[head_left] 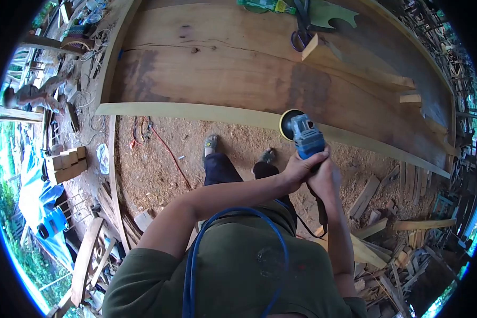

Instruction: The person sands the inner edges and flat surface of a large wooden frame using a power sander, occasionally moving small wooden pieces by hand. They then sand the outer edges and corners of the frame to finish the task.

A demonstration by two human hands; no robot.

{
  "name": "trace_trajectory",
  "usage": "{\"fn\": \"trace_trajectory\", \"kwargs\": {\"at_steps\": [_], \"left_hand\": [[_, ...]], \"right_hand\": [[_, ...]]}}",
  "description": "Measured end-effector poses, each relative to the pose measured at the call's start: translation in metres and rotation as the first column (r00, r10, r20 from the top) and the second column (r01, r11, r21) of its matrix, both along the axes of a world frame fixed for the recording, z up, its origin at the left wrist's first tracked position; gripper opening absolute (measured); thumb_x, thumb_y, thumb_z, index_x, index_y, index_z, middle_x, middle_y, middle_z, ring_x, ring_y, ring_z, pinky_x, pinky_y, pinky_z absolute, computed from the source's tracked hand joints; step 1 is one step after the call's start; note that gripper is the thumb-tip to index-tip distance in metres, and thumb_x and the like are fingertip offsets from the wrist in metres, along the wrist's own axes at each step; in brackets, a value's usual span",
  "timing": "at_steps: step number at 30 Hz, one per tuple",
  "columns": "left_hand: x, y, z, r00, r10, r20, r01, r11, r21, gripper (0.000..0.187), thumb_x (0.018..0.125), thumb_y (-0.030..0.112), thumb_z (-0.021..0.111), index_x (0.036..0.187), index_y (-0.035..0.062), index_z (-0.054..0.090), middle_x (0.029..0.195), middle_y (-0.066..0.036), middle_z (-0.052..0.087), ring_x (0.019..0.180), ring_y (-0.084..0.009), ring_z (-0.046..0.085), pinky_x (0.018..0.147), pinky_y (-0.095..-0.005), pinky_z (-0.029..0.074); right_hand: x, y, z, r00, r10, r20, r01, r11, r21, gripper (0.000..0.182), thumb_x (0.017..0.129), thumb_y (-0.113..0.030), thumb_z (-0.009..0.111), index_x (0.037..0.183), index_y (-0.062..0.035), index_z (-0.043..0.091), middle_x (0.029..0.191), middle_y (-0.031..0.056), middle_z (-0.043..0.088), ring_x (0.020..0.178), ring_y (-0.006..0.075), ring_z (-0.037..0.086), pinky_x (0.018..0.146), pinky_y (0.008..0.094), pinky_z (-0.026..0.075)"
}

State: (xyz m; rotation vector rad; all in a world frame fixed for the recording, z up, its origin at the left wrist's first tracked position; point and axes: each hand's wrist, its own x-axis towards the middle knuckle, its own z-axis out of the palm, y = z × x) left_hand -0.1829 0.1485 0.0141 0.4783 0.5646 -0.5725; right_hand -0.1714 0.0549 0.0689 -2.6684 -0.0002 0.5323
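A blue angle grinder (309, 140) with a round, yellow-rimmed disc (285, 126) is held out in front of me. My left hand (301, 168) is closed around the near end of its body. My right hand (324, 177) grips the same end from the right, its fingers wrapped and partly hidden. The disc overlaps the pale near edge strip (196, 111) of a large framed wooden panel (222, 79). A dark power cord (321, 212) hangs from the tool below my right hand.
Scissors (301, 34), a green package (267, 5) and wood blocks (311, 46) lie on the panel. Sawdust (159, 180) covers the floor, crossed by a red cord (169, 151). Scrap boards (365, 196) are piled at right. A blue cable (196, 249) hangs round my neck.
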Motion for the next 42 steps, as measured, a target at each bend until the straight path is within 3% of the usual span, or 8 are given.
{"fn": "trace_trajectory", "kwargs": {"at_steps": [4,10,14,23,28,30,32,42], "left_hand": [[0.001,-0.041,-0.005,0.999,0.033,0.003,-0.033,0.999,-0.004,0.036,0.083,0.021,0.076,0.114,0.0116,0.061,0.107,0.001,0.063,0.101,-0.0121,0.059,0.091,-0.0309,0.047],[0.004,-0.024,-0.002,0.999,0.054,-0.001,-0.054,0.998,-0.017,0.036,0.083,0.019,0.076,0.114,0.0118,0.06,0.108,0.001,0.062,0.101,-0.0126,0.059,0.092,-0.0316,0.047],[-0.005,0.016,0.0,0.993,0.116,-0.015,-0.116,0.993,-0.013,0.039,0.085,0.024,0.074,0.117,0.0105,0.055,0.108,-0.002,0.061,0.102,-0.0149,0.059,0.093,-0.0349,0.048],[-0.009,0.047,0.008,0.943,0.299,-0.147,-0.288,0.953,0.09,0.049,0.084,0.034,0.073,0.123,0.0109,0.053,0.114,-0.004,0.062,0.108,-0.0179,0.058,0.098,-0.0366,0.045],[-0.001,0.004,0.0,0.933,0.349,-0.087,-0.341,0.935,0.098,0.047,0.085,0.036,0.073,0.12,0.0114,0.055,0.114,-0.003,0.062,0.108,-0.018,0.058,0.097,-0.0367,0.046],[0.009,-0.023,0.005,0.923,0.368,-0.112,-0.361,0.929,0.082,0.036,0.087,0.029,0.072,0.115,0.014,0.057,0.107,0.0,0.062,0.101,-0.0138,0.059,0.091,-0.034,0.048],[0.018,-0.058,0.012,0.93,0.359,-0.077,-0.356,0.933,0.046,0.036,0.086,0.03,0.073,0.115,0.0142,0.057,0.107,0.0,0.062,0.1,-0.0136,0.059,0.091,-0.0336,0.048],[0.061,-0.257,0.006,0.969,0.243,-0.035,-0.245,0.968,-0.061,0.035,0.084,0.027,0.075,0.112,0.0123,0.059,0.106,0.001,0.062,0.101,-0.0138,0.059,0.09,-0.0331,0.049]], "right_hand": [[0.002,-0.044,-0.005,1.0,0.005,0.028,-0.006,0.998,0.061,0.062,0.076,-0.022,0.071,0.129,-0.011,0.042,0.094,0.0233,0.067,0.092,0.0444,0.064,0.077,0.0498,0.051],[0.017,-0.033,-0.005,0.983,0.118,0.14,-0.142,0.974,0.174,0.069,0.069,-0.022,0.077,0.128,-0.0098,0.043,0.097,0.0203,0.066,0.089,0.0429,0.064,0.075,0.0499,0.052],[0.029,-0.004,-0.005,0.946,0.325,-0.023,-0.319,0.938,0.139,0.072,0.068,-0.028,0.077,0.13,-0.0107,0.043,0.096,0.0196,0.066,0.084,0.0399,0.067,0.072,0.0485,0.054],[0.042,0.042,-0.006,0.871,0.49,-0.04,-0.485,0.869,0.096,0.065,0.074,-0.025,0.069,0.128,-0.0081,0.038,0.096,0.0202,0.065,0.08,0.0404,0.067,0.07,0.0496,0.054],[0.057,0.003,-0.001,0.838,0.542,-0.067,-0.538,0.84,0.069,0.065,0.074,-0.028,0.069,0.128,-0.0083,0.039,0.096,0.0199,0.065,0.08,0.04,0.067,0.069,0.05,0.054],[0.064,-0.025,-0.001,0.836,0.541,-0.094,-0.535,0.841,0.084,0.065,0.075,-0.029,0.069,0.128,-0.0085,0.039,0.096,0.0197,0.065,0.081,0.0397,0.067,0.07,0.05,0.054],[0.069,-0.063,-0.006,0.851,0.524,0.037,-0.525,0.844,0.108,0.065,0.075,-0.03,0.07,0.129,-0.0081,0.04,0.098,0.0197,0.065,0.082,0.0393,0.067,0.071,0.0501,0.053],[0.102,-0.265,0.002,0.901,0.434,-0.004,-0.434,0.901,0.012,0.068,0.07,-0.03,0.076,0.124,-0.0059,0.043,0.092,0.0229,0.066,0.087,0.0425,0.065,0.075,0.051,0.052]]}}
